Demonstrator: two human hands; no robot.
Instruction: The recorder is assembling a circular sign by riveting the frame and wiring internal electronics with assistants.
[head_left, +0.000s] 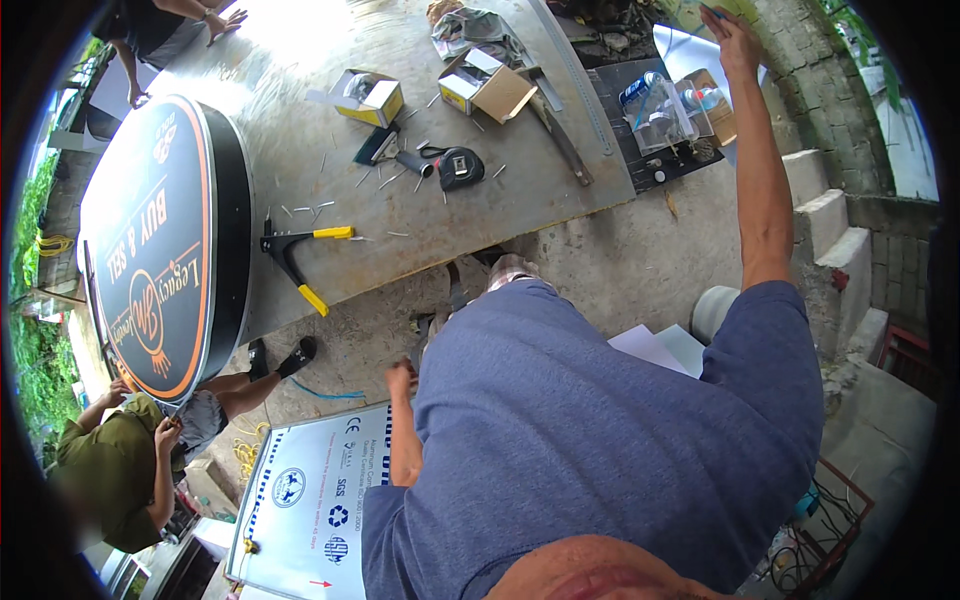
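My right arm stretches to the upper right, past the table. My right hand (738,42) is closed around a thin, blue, pen-like thing (712,12). Beside my body, below the table's near edge, hangs my left hand (401,377) with its fingers curled; whatever it might hold is too small to make out. On the metal table (420,235) are a hand riveter (295,262) with yellow grips, a black tape measure (458,168), a dark-headed scraper-like tool (380,145) and several loose rivets (322,207). Two yellow-and-white boxes (368,97) stand open farther back.
A big round black sign (150,250) rests at the table's left. One person in green (115,465) grips its near edge; another person's hand (226,24) lies on the far side. A film-covered panel (310,490) leans lower left. A clear bin (675,120) sits right, before concrete steps (835,250).
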